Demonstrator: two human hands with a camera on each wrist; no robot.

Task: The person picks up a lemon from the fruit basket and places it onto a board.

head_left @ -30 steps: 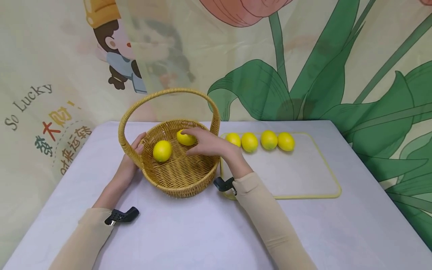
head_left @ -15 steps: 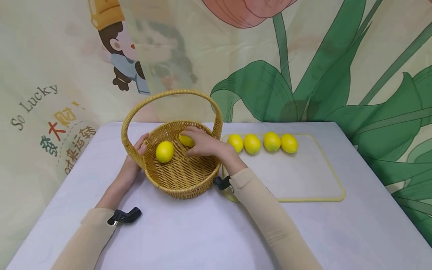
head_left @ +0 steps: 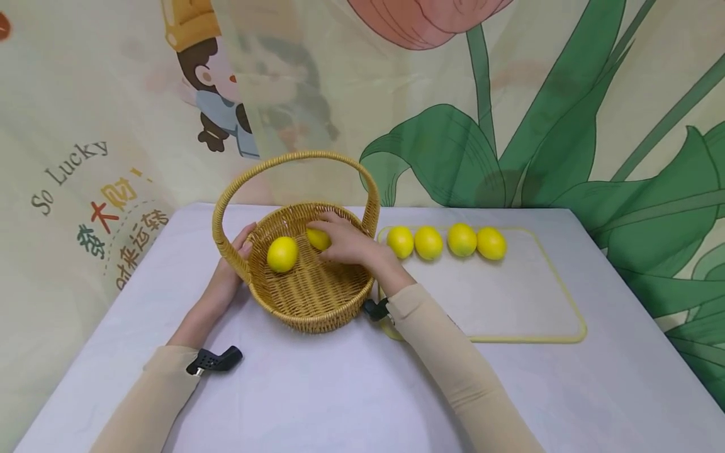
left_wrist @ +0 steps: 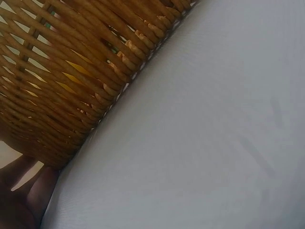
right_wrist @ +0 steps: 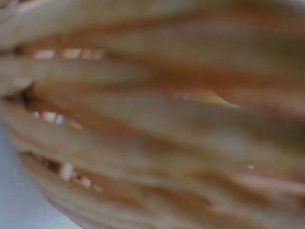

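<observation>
One lemon (head_left: 317,238) lies in the far part of a wicker basket (head_left: 300,292), and the right hand (head_left: 347,242) pinches it between thumb and fingers; this hand hides much of it, so I cannot tell which way its long axis points. A second lemon (head_left: 282,254) rests loose to the left, looking almost round, with its slightly longer axis towards the near edge of the tabletop (head_left: 294,390). The basket stands on its base close to the far edge, left of the middle, and its raised handle (head_left: 300,156) spans from near left to far right. The left hand (head_left: 233,259) touches the outer left wall by the rim; whether its fingers grip there, I cannot tell. At the right, a white board (head_left: 527,339) with yellow border carries four lemons (head_left: 428,243) in a row along its far edge.
</observation>
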